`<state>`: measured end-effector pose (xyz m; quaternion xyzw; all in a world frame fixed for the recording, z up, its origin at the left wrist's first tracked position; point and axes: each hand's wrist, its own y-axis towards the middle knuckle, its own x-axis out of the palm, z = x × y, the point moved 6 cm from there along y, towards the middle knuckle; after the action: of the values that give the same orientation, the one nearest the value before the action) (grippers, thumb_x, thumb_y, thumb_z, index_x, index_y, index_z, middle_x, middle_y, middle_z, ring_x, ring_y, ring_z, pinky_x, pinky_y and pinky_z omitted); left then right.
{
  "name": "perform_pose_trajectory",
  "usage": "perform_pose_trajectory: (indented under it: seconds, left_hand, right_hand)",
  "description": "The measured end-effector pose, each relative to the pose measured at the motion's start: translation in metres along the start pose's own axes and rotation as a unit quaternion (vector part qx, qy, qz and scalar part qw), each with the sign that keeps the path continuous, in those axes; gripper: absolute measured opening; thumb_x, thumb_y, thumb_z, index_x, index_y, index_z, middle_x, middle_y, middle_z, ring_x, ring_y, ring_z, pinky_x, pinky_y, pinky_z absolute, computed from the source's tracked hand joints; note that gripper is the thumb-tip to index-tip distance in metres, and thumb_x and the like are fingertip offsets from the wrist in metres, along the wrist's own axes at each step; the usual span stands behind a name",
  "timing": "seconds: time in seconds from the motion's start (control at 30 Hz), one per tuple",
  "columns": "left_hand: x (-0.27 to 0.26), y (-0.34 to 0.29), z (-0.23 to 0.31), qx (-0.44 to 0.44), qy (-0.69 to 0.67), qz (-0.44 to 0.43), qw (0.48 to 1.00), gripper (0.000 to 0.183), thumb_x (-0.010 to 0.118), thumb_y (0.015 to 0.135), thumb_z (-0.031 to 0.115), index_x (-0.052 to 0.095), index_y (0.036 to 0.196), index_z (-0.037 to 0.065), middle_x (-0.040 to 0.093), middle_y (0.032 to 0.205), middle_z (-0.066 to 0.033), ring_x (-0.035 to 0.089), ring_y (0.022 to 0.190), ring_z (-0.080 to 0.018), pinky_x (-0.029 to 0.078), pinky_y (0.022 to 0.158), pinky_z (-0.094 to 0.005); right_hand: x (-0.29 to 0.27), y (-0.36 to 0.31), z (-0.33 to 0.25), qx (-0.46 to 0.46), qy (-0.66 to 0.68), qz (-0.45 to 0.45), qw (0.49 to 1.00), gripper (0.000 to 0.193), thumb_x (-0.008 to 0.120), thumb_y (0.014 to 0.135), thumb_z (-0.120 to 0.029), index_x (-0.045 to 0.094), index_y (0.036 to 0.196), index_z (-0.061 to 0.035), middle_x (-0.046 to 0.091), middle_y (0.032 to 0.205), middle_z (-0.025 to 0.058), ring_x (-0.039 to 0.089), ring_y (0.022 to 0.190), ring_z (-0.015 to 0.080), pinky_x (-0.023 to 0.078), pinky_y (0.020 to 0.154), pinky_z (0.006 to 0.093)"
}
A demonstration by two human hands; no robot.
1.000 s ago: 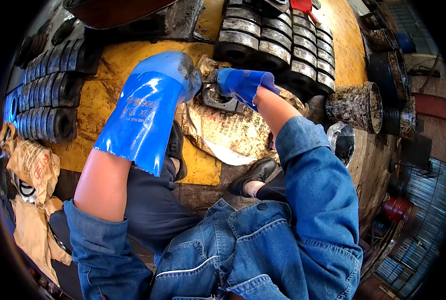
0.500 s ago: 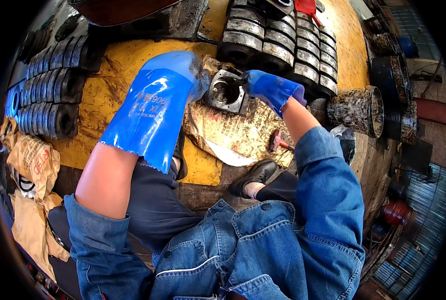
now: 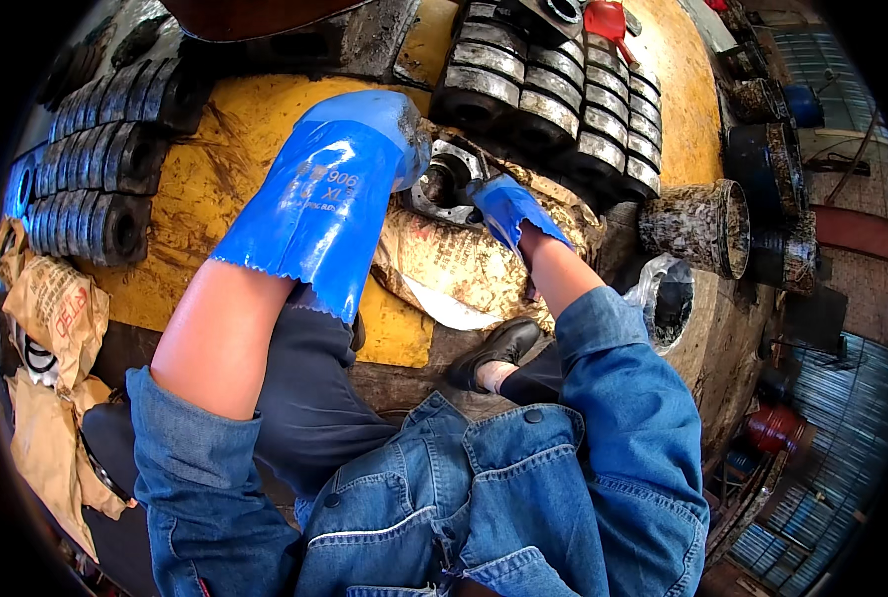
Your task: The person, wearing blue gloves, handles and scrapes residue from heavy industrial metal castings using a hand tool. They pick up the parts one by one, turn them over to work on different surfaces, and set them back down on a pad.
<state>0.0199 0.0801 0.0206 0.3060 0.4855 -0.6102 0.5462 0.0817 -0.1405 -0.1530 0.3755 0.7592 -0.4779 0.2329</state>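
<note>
A square grey metal housing (image 3: 442, 211) with a round dark bore lies on a stained paper sack (image 3: 454, 264) in front of me. My left hand (image 3: 399, 134), in a long blue rubber glove, is curled against the housing's left side; its fingertips are mostly hidden by the glove. My right hand (image 3: 506, 207), gloved the same way, is closed at the right rim of the bore. Its fingers are bent together and dark with grime, and whatever they may pinch is too small to make out.
Rows of thick black metal rings (image 3: 535, 90) stand beyond the housing, with a red scoop-like thing (image 3: 608, 22) by them. More ring rows (image 3: 100, 159) lie at left. A grimy bucket (image 3: 697, 229) rests on its side at right. Brown paper sacks (image 3: 61, 318) lie at far left.
My right hand has moved down and nearer the bore from the housing's upper right edge. My left hand stays at the left side. My right forearm now mostly hides the red-headed hammer.
</note>
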Motion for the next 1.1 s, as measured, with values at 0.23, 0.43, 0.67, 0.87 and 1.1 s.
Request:
perform_pose_trajectory:
  seconds: [0.23,0.43,0.67,0.87,1.1]
  left_hand:
    - [0.002,0.000,-0.004,0.027,-0.002,0.021,0.999,0.029,0.068,0.080,0.033,0.071,0.099,0.012,0.069,0.099,-0.0138,0.066,0.092,-0.0336,0.054,0.078,-0.0419]
    - [-0.002,0.006,0.039,0.019,0.018,-0.064,0.998,0.031,0.067,0.082,0.034,0.071,0.104,0.013,0.069,0.104,-0.0141,0.066,0.095,-0.0336,0.054,0.081,-0.0428]
    - [0.001,-0.001,0.007,-0.017,0.019,-0.043,0.999,0.030,0.062,0.085,0.035,0.070,0.107,0.016,0.068,0.107,-0.0103,0.066,0.096,-0.0318,0.054,0.082,-0.0423]
    - [-0.003,0.004,0.021,-0.030,0.055,-0.085,0.994,0.031,0.063,0.084,0.036,0.070,0.106,0.016,0.069,0.106,-0.0109,0.066,0.095,-0.0308,0.054,0.080,-0.0419]
    - [0.013,0.011,0.010,-0.025,0.063,-0.092,0.993,0.033,0.061,0.085,0.039,0.070,0.107,0.016,0.068,0.105,-0.0106,0.066,0.095,-0.0310,0.054,0.080,-0.0424]
  right_hand:
    - [0.039,0.018,-0.003,-0.149,0.002,-0.025,0.989,0.026,0.053,0.090,-0.021,0.068,0.095,-0.0008,0.068,0.093,0.0208,0.066,0.084,0.0335,0.050,0.071,0.0392]
    - [0.055,0.077,0.126,-0.146,0.361,-0.039,0.920,0.023,0.048,0.092,-0.011,0.066,0.105,-0.0040,0.066,0.106,0.0163,0.064,0.091,0.0262,0.050,0.077,0.0294]
    - [0.023,0.030,0.040,0.000,0.199,-0.009,0.980,0.037,0.056,0.090,-0.036,0.067,0.105,-0.0037,0.069,0.087,0.0119,0.063,0.075,0.0233,0.050,0.068,0.0347]
    - [0.000,0.050,0.020,-0.144,-0.087,0.055,0.984,0.034,0.058,0.087,-0.037,0.068,0.099,-0.0074,0.068,0.085,0.0189,0.063,0.073,0.0331,0.050,0.069,0.0398]
    - [0.009,0.046,-0.005,-0.158,-0.242,-0.007,0.957,0.036,0.058,0.085,-0.038,0.067,0.097,-0.0051,0.067,0.087,0.0214,0.063,0.082,0.0415,0.052,0.069,0.0445]
